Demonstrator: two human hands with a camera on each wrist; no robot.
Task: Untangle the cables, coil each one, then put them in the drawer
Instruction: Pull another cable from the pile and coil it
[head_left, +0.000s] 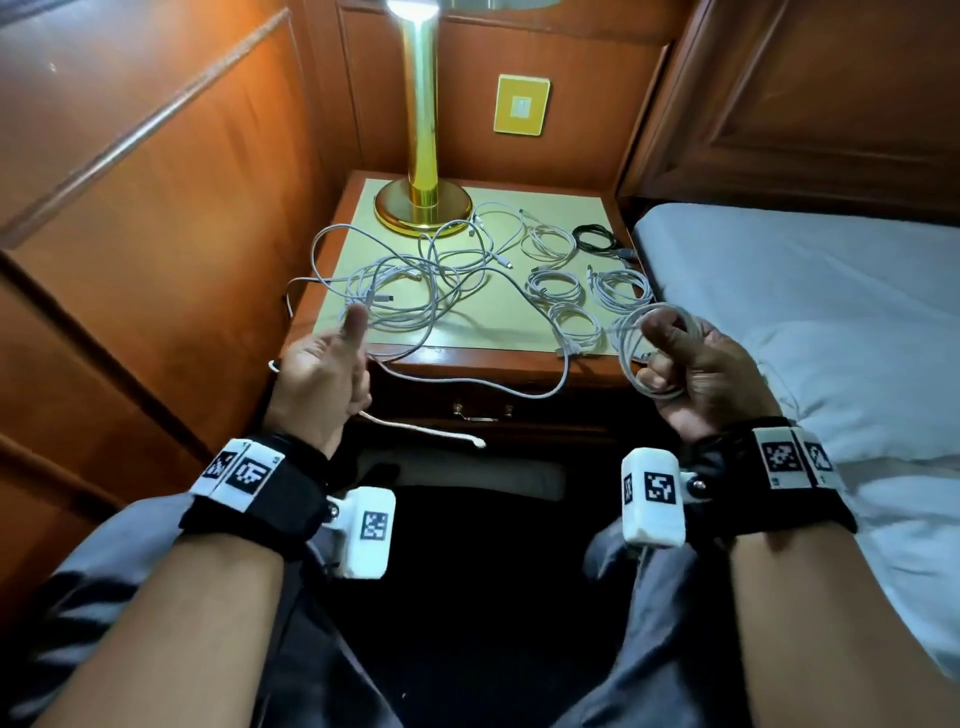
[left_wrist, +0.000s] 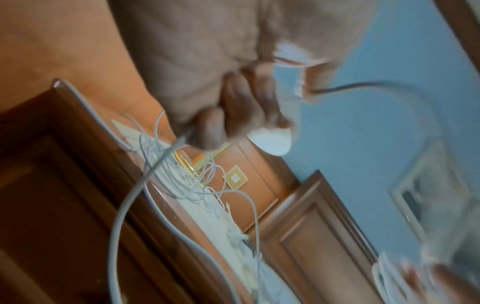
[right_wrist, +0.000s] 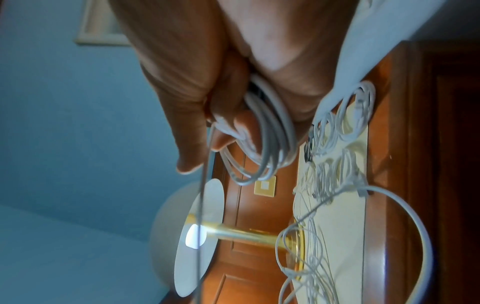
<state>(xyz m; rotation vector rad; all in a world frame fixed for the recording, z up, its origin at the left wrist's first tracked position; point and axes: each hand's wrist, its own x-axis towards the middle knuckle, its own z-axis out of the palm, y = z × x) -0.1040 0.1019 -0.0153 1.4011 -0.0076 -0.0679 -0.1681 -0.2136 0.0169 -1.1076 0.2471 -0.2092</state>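
Observation:
A tangle of white cables (head_left: 405, 291) lies on the left half of the nightstand top (head_left: 483, 332). Several small white coils (head_left: 553, 288) and one black coil (head_left: 597, 239) lie on its right half. My left hand (head_left: 324, 374) is in front of the nightstand's left corner, thumb up, fingers curled round a white cable strand (left_wrist: 122, 216). That strand sags along the front edge, and a loose end (head_left: 421, 428) hangs below. My right hand (head_left: 696, 364) holds a white coil (head_left: 631, 338) at the right corner, its loops (right_wrist: 267, 144) wound round the fingers. The drawer front (head_left: 480, 410) is shut.
A brass lamp (head_left: 421, 208) stands at the back left of the nightstand. A bed with white sheets (head_left: 805, 312) lies close on the right. Wood panelling (head_left: 156, 234) closes off the left side. My knees in grey trousers are below.

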